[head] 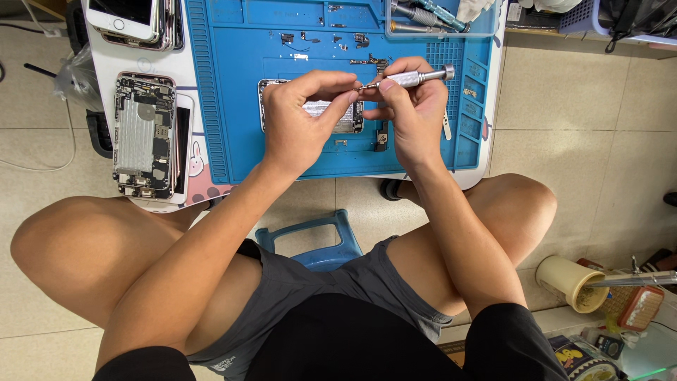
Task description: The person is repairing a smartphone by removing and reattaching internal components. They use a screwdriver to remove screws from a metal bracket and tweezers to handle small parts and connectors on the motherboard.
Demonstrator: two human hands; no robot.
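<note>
My right hand [412,113] grips a silver precision screwdriver [412,77], held nearly level with its tip pointing left. The fingertips of my left hand [303,116] pinch at that tip. Both hands hover over an opened phone body [314,109] lying on a blue work mat [233,106]. My hands hide most of the phone. Small black parts and screws [356,41] lie scattered on the mat above it.
A second opened phone chassis [144,134] rests on a white table at left, with a stack of phones [137,21] above it. A clear tray of tools [437,17] stands at the mat's top right. A blue stool [317,243] sits between my knees, a cup [568,282] on the floor.
</note>
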